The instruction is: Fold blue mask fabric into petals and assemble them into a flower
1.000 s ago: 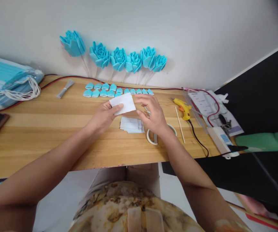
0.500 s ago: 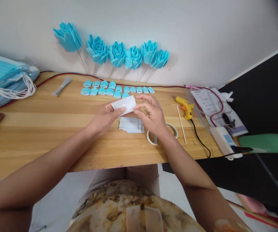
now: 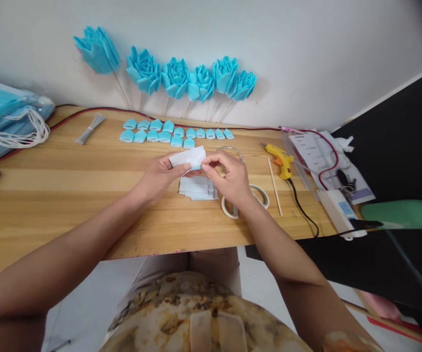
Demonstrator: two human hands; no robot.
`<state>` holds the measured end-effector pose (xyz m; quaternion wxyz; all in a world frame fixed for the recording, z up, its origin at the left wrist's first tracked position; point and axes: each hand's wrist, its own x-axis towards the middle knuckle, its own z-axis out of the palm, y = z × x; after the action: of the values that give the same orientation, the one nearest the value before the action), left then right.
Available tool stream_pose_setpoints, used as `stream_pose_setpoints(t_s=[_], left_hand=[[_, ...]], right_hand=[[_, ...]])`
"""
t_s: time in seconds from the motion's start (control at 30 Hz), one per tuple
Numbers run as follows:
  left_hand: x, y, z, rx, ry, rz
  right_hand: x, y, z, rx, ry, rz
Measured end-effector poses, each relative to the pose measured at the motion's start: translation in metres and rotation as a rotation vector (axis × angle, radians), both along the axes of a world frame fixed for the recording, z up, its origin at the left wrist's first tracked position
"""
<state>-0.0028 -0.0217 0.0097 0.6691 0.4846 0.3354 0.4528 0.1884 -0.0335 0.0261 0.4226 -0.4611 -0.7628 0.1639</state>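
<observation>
My left hand (image 3: 155, 177) pinches a white rectangular piece of fabric (image 3: 187, 156) between thumb and fingers, above the table. At the piece's lower right corner, my right hand (image 3: 231, 178) grips with thumb and forefinger, and a bit of blue underside shows there. Below the hands lies a small stack of similar white pieces (image 3: 198, 188). Beyond them, two rows of folded blue petals (image 3: 165, 137) lie on the wood. White ring-shaped items (image 3: 229, 209), perhaps tape rolls, are partly hidden by my right wrist.
Several blue flowers on sticks (image 3: 176, 78) lean against the wall. A yellow glue gun (image 3: 283, 161), a thin stick (image 3: 275, 188) and a power strip (image 3: 339, 210) are at the right. On the left are bagged face masks (image 3: 9, 115) and a bundle of grey strips (image 3: 90, 129).
My right fingers have closed in on the piece's lower right corner and turned it slightly, baring some blue. My left hand keeps its hold. The view has shifted slightly.
</observation>
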Motion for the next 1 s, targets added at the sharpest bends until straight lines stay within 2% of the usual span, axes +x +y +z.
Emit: stream_pose_setpoints(t_s=[0.17,0.37,0.53,0.67,0.8,1.0], left_hand=[[-0.002,0.001,0.0,0.041,0.009,-0.003],[-0.003,0.002,0.004,0.07,0.207,0.066],[-0.003,0.002,0.005,0.063,0.223,0.085],[-0.003,0.001,0.007,0.057,0.251,0.085],[-0.003,-0.001,0.009,0.034,0.239,0.067],[-0.003,0.001,0.005,0.033,0.237,0.067]], right_hand=[[0.001,0.0,-0.002,0.007,0.024,-0.027],[0.0,-0.001,-0.006,-0.045,0.08,-0.037],[0.0,0.004,-0.012,-0.124,0.238,0.089],[0.001,0.006,-0.014,-0.213,0.265,0.145],[0.001,0.005,-0.014,-0.24,0.249,0.137],[0.002,0.007,-0.017,-0.194,0.257,0.062]])
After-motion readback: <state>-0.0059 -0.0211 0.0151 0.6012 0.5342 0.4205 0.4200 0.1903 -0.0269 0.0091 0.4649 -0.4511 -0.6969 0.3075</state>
